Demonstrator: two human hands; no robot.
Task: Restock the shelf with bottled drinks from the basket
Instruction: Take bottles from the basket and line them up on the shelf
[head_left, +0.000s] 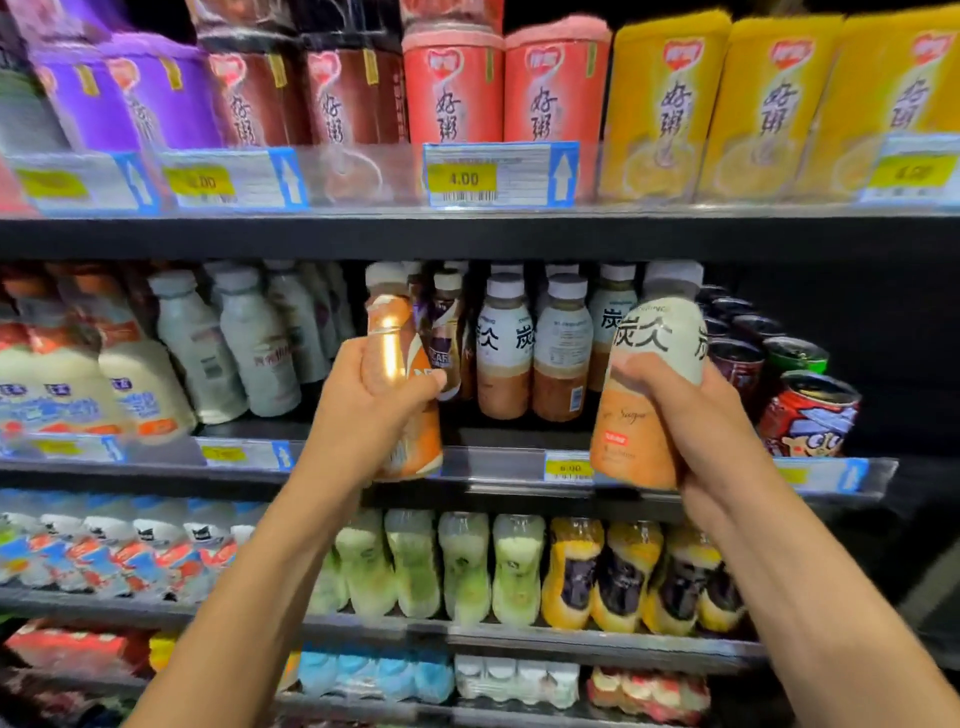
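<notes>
Both hands are raised to the middle shelf (498, 457), well apart, each wrapped round its own bottle. The left hand (363, 410) grips an orange-and-copper bottle (387, 343), and the right hand (691, 415) grips a cream-and-tan bottle (654, 332). Both bottles stand close to upright with their long axes running 6 to 12 o'clock. The left cap tips a shade toward 11 and the right cap toward 1. Their bases hang level with the shelf's front lip and look to be just short of it. The move to come, as I judge it, is a push straight in at 12 o'clock. The row of matching cream-labelled bottles (561, 353) stands at about 10 o'clock from the right hand's bottle, so that one needs a small shift to the left. The dark-labelled bottles (447, 332) sit directly behind the left hand's bottle (the open patch of shelf in front of them looks like its slot). Cans (808, 415) crowd the shelf at 3 o'clock of the right hand and could be knocked. The basket is not in view, so I cannot tell what it holds.
</notes>
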